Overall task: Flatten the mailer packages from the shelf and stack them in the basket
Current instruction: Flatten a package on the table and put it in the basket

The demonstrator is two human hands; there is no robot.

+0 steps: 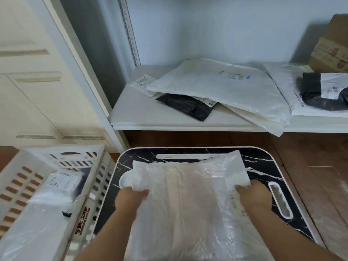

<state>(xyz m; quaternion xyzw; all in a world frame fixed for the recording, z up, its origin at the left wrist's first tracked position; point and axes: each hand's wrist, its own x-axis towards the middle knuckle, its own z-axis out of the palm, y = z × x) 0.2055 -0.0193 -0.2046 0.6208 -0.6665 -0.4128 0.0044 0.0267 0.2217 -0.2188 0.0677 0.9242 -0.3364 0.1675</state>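
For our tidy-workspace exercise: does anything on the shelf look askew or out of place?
Yes. The large white mailer lies crooked across a black mailer, and a clear plastic corner beneath it hangs over the shelf edge.

We have a single view — a wide-angle camera worn on the head, looking forward and steeply down. It sits close over the black marble-patterned tray table [263, 157], whose near edge runs off the bottom of the frame. Farther ahead we face the white shelf [143, 112] and wall; the white basket [24, 161] lies at lower left — its edges bowed by the lens.
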